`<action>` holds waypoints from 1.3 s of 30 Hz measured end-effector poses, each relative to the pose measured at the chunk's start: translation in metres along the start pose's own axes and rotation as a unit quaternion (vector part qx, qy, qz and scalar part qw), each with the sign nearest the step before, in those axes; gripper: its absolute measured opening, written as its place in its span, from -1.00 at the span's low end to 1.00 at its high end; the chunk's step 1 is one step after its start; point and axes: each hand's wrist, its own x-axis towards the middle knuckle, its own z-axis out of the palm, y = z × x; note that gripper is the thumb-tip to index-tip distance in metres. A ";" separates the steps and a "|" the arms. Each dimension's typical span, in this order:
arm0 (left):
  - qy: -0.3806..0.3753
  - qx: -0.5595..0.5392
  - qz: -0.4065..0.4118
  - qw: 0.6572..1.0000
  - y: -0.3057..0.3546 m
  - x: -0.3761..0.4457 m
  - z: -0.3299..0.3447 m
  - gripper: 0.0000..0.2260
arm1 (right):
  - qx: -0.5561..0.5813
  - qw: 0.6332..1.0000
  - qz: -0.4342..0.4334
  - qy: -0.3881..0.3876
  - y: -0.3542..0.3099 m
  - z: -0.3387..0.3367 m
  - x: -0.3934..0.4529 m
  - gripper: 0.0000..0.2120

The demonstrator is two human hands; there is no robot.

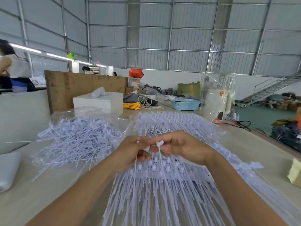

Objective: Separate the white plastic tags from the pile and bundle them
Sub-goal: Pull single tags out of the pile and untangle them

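Note:
A large sheet of joined white plastic tags [162, 190] lies spread over the table in front of me, tails pointing toward me. My left hand [132, 154] and my right hand [180, 147] meet above it. My right hand pinches the flat head of one white tag [160, 144], whose thin tail hangs down. My left hand pinches another thin tag strand [135, 167] that also hangs down. A loose pile of separated white tags [78, 141] lies on clear plastic at the left.
A white box [97, 101], yellow cord [131, 105], blue basket [184, 104] and a bagged white appliance [215, 103] stand at the far end of the table. A wooden board [65, 85] stands behind. A white bag [8, 170] lies at left; other people work far left.

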 end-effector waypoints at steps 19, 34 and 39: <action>0.062 0.108 0.024 0.992 -0.003 -0.006 0.022 -0.76 | -0.162 0.982 0.085 0.049 0.013 0.004 0.003 -0.84; -0.068 0.054 0.070 0.994 -0.003 -0.009 0.019 -0.73 | -0.118 0.993 0.013 -0.020 -0.001 0.002 -0.002 -0.80; -0.145 0.042 0.085 0.985 -0.002 -0.011 0.014 -0.47 | -0.058 0.994 0.051 -0.077 -0.012 -0.004 -0.008 -0.67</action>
